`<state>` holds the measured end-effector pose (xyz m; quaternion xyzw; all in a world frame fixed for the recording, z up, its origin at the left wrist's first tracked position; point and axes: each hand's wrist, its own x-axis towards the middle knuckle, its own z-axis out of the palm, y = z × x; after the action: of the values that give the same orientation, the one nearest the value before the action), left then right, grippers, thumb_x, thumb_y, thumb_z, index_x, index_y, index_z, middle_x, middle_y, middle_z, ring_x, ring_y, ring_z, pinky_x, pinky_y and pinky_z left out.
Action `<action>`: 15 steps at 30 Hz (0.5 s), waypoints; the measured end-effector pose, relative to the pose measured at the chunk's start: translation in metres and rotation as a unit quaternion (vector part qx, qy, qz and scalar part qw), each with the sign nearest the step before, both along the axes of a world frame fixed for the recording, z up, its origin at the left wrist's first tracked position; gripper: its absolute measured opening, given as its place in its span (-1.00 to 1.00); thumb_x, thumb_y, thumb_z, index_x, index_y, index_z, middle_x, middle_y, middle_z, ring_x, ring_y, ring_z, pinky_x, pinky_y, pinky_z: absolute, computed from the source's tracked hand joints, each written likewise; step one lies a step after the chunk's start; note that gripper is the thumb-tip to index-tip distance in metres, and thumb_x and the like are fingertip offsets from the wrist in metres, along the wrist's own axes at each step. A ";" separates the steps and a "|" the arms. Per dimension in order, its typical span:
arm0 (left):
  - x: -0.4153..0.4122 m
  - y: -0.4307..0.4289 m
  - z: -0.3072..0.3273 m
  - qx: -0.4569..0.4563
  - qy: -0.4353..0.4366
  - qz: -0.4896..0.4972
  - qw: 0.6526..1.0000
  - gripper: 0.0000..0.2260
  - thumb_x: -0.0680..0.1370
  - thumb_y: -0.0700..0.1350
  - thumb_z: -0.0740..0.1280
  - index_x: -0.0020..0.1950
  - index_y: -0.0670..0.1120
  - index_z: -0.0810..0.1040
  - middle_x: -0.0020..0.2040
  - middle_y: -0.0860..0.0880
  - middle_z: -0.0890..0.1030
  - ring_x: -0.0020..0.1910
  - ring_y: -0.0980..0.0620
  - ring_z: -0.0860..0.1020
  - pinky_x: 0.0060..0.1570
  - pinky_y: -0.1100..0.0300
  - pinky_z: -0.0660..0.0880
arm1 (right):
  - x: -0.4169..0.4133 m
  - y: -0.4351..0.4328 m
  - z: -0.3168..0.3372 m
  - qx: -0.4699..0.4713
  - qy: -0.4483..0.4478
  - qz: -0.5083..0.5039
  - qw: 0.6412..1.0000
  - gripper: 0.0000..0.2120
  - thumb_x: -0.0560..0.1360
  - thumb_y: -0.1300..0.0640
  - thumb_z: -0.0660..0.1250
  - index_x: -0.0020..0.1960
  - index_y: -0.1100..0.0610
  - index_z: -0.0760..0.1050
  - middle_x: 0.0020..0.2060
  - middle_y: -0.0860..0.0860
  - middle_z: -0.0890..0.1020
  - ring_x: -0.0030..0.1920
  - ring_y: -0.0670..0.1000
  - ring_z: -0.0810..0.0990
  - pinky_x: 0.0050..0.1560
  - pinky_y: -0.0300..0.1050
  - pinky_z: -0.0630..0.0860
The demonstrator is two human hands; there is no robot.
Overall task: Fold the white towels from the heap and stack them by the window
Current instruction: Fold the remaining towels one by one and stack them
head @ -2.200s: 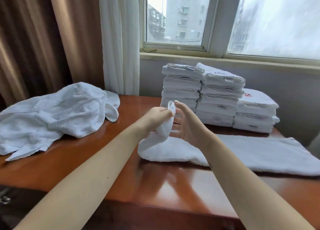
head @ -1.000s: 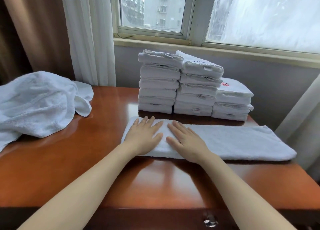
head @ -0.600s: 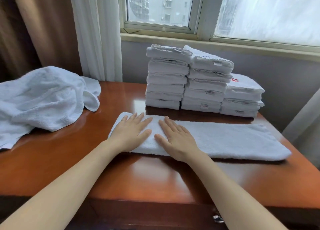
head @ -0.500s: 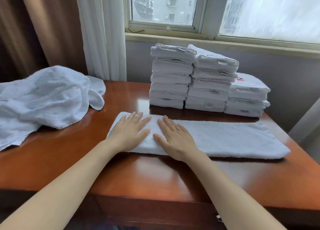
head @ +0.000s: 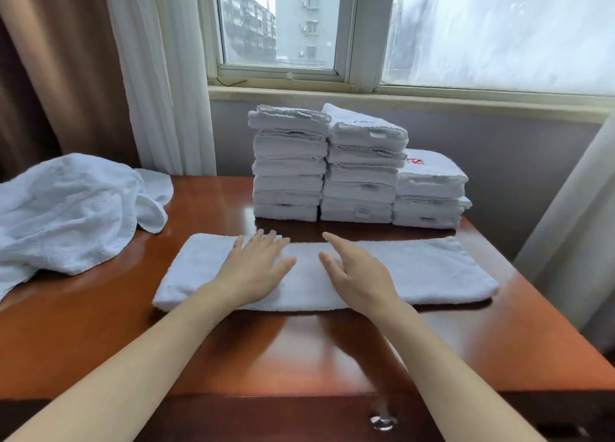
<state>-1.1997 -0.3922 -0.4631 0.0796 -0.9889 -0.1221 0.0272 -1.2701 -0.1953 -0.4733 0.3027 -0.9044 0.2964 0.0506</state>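
Spotted a long white towel (head: 432, 268), folded into a strip, laid flat crossways on the brown wooden bench (head: 299, 352), nearer its front edge. Had the left hand (head: 258, 268) palm-down on the left half of that strip, fingers (head: 263, 246) straight and spread, gripping nothing. Had the right hand (head: 357, 277) just beside it over the middle of the strip, tipped onto its little-finger edge, fingers straight and close together, thumb out, holding nothing. Could not tell whether it touched the cloth or hung just above it. Left a small gap between the two hands.

Behind the strip, against the wall under the window (head: 279, 26), found three piles of folded white towels side by side. Made out the left stack (head: 288, 172) and the middle stack (head: 364, 175) at about the same height, the right stack (head: 429, 192) clearly lower. Caught red stitching (head: 414, 161) on the top towel of the low one, and a small label (head: 362, 212) on the bottom towel of the middle one.

Over at the left end of the bench, well apart from the strip, saw the heap (head: 66, 215) of unfolded white towels, all rumpled, one corner trailing toward the stacks. Noted a white sheer curtain (head: 159, 75) and a brown drape (head: 50, 75) at the back left, and a metal drawer knob (head: 382, 421) low on the bench front.
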 end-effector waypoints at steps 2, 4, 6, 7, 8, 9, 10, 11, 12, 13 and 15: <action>-0.014 0.033 0.002 0.008 0.001 -0.042 0.999 -0.49 0.67 0.20 -0.01 0.60 0.09 0.11 0.62 0.01 0.02 0.60 0.05 -0.10 0.55 -0.03 -0.19 | -0.010 0.029 0.004 -0.006 0.028 -0.052 0.998 -0.57 0.62 -0.02 0.18 0.49 -0.06 0.34 0.38 -0.11 0.49 0.30 -0.01 0.48 0.15 -0.13 0.38; -0.030 0.064 0.004 0.004 0.001 -0.079 0.997 -0.50 0.67 0.19 0.00 0.60 0.08 0.12 0.62 0.00 0.03 0.60 0.04 -0.08 0.55 -0.02 -0.18 | -0.021 0.059 0.004 -0.010 0.048 -0.112 0.993 -0.58 0.59 0.07 0.23 0.45 -0.01 0.41 0.34 -0.06 0.54 0.30 0.02 0.49 0.18 -0.09 0.40; -0.044 0.092 0.003 -0.004 0.003 -0.111 0.994 -0.50 0.67 0.18 0.01 0.60 0.07 0.13 0.62 -0.01 0.04 0.60 0.03 -0.07 0.55 -0.01 -0.17 | -0.031 0.090 0.003 -0.018 0.058 -0.175 0.983 -0.58 0.56 0.12 0.26 0.41 0.03 0.46 0.29 0.00 0.58 0.30 0.07 0.49 0.23 -0.05 0.40; -0.049 0.105 0.002 -0.007 0.005 -0.127 0.992 -0.50 0.68 0.17 0.01 0.60 0.06 0.13 0.62 -0.01 0.04 0.60 0.02 -0.06 0.55 -0.01 -0.16 | -0.035 0.104 0.001 -0.026 0.059 -0.205 0.977 -0.58 0.55 0.13 0.27 0.40 0.03 0.47 0.29 0.01 0.58 0.30 0.09 0.48 0.25 -0.04 0.39; -0.055 0.117 0.000 -0.008 0.007 -0.141 0.990 -0.51 0.68 0.16 0.02 0.60 0.06 0.14 0.62 -0.01 0.04 0.60 0.02 -0.06 0.55 0.00 -0.15 | -0.038 0.119 -0.002 -0.034 0.058 -0.233 0.970 -0.58 0.54 0.13 0.27 0.39 0.04 0.48 0.29 0.01 0.57 0.30 0.10 0.46 0.26 -0.03 0.36; -0.060 0.128 -0.002 -0.009 0.011 -0.154 0.988 -0.51 0.68 0.15 0.02 0.59 0.05 0.14 0.62 -0.01 0.05 0.60 0.01 -0.05 0.55 0.01 -0.14 | -0.041 0.132 -0.005 -0.045 0.053 -0.258 0.964 -0.58 0.53 0.14 0.28 0.39 0.03 0.48 0.31 0.00 0.56 0.31 0.10 0.44 0.27 -0.02 0.34; -0.065 0.138 -0.005 -0.010 0.014 -0.165 0.986 -0.51 0.68 0.14 0.03 0.59 0.04 0.16 0.62 -0.01 0.07 0.60 0.01 -0.04 0.55 0.02 -0.13 | -0.043 0.143 -0.008 -0.056 0.046 -0.278 0.958 -0.58 0.52 0.14 0.28 0.38 0.03 0.48 0.31 -0.01 0.55 0.32 0.10 0.42 0.29 -0.01 0.32; -0.069 0.147 -0.007 -0.011 0.017 -0.176 0.984 -0.52 0.68 0.13 0.04 0.59 0.03 0.17 0.61 -0.01 0.09 0.59 0.01 -0.03 0.55 0.03 -0.11 | -0.046 0.153 -0.011 -0.065 0.035 -0.295 0.953 -0.58 0.52 0.14 0.27 0.38 0.02 0.47 0.31 -0.01 0.54 0.32 0.10 0.40 0.30 -0.01 0.30; -0.074 0.156 -0.009 -0.012 0.021 -0.185 0.982 -0.53 0.68 0.13 0.04 0.58 0.02 0.19 0.60 -0.02 0.11 0.59 0.01 0.00 0.54 0.03 -0.09 | -0.048 0.159 -0.014 -0.069 0.021 -0.308 0.949 -0.58 0.52 0.12 0.27 0.38 0.01 0.46 0.30 0.00 0.54 0.32 0.11 0.39 0.32 -0.01 0.28; -0.079 0.163 -0.010 -0.014 0.026 -0.194 0.981 -0.53 0.68 0.12 0.05 0.57 0.02 0.21 0.60 -0.02 0.14 0.58 0.00 0.02 0.54 0.03 -0.06 | -0.051 0.163 -0.016 -0.069 0.006 -0.317 0.946 -0.58 0.52 0.09 0.26 0.38 0.00 0.45 0.30 0.01 0.54 0.32 0.12 0.39 0.32 0.00 0.27; -0.087 0.175 -0.014 -0.026 0.034 -0.207 0.977 -0.55 0.67 0.10 0.06 0.54 0.01 0.25 0.57 -0.04 0.19 0.55 -0.02 0.09 0.52 0.01 0.00 | -0.054 0.164 -0.019 -0.050 -0.021 -0.327 0.943 -0.58 0.54 0.02 0.25 0.40 -0.01 0.42 0.29 0.01 0.54 0.31 0.12 0.39 0.32 0.01 0.25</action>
<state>-1.2870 -0.2171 -0.4767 -0.1320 -0.9853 -0.1023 0.0370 -1.3244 -0.0310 -0.4926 -0.0194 -0.9385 0.3145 0.1410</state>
